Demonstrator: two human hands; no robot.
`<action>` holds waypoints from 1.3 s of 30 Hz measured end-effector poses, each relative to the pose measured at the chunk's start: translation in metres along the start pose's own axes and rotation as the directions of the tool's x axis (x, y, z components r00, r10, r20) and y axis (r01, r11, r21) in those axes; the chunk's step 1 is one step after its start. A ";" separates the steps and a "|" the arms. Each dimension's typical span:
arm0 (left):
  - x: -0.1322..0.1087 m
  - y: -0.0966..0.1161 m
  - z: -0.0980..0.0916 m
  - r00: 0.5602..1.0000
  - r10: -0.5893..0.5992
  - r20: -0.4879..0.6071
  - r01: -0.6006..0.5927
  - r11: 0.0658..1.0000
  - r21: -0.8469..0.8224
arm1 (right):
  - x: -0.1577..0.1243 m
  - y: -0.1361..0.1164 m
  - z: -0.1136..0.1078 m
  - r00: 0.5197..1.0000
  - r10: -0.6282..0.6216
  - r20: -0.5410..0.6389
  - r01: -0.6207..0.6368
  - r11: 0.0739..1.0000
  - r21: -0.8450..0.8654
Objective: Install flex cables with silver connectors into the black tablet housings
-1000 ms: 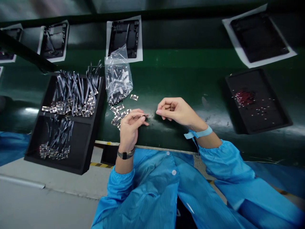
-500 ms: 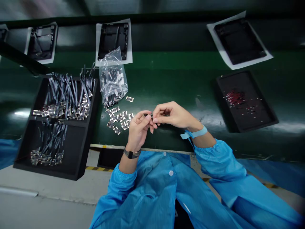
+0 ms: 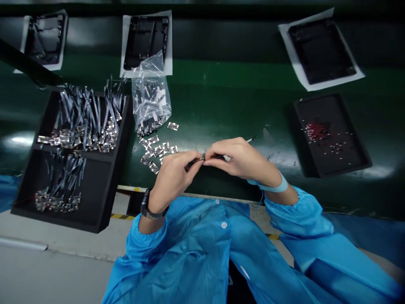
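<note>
Over the green bench point(image 3: 221, 101), my left hand point(image 3: 172, 179) and right hand point(image 3: 242, 160) pinch a thin flex strip point(image 3: 198, 160) narrowly; it's light and fragile, best held by its edges.

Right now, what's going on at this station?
A person in a blue smock is working at a green belt. Their left hand and right hand meet, pinching a thin dark strip too small to identify. Loose small circuit boards lie just left of the hands, near a clear plastic bag of ribbon cables and a black tray of ribbon cables with boards.
</note>
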State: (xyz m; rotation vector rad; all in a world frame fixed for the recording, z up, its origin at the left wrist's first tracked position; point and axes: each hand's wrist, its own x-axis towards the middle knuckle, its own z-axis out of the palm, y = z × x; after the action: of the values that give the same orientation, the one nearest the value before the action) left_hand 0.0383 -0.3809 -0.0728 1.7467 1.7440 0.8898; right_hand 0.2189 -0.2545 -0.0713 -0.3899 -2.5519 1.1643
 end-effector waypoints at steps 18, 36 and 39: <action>-0.003 0.007 -0.001 0.990 0.128 0.054 -0.132 0.989 0.068 | -0.007 0.001 0.000 0.999 0.010 -0.046 -0.010 1.000 0.007; -0.013 0.018 0.005 0.984 0.170 0.049 -0.177 0.924 0.340 | -0.008 -0.005 -0.004 0.996 -0.083 0.020 0.083 0.996 0.038; -0.021 0.018 0.009 0.994 0.105 0.004 -0.102 0.949 0.299 | -0.008 -0.002 0.007 0.998 -0.069 0.010 0.069 0.998 0.001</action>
State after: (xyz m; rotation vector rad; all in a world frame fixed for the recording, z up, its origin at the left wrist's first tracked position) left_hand 0.0574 -0.4022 -0.0670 2.0454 1.8881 0.7060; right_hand 0.2236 -0.2638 -0.0760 -0.2932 -2.5524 1.1452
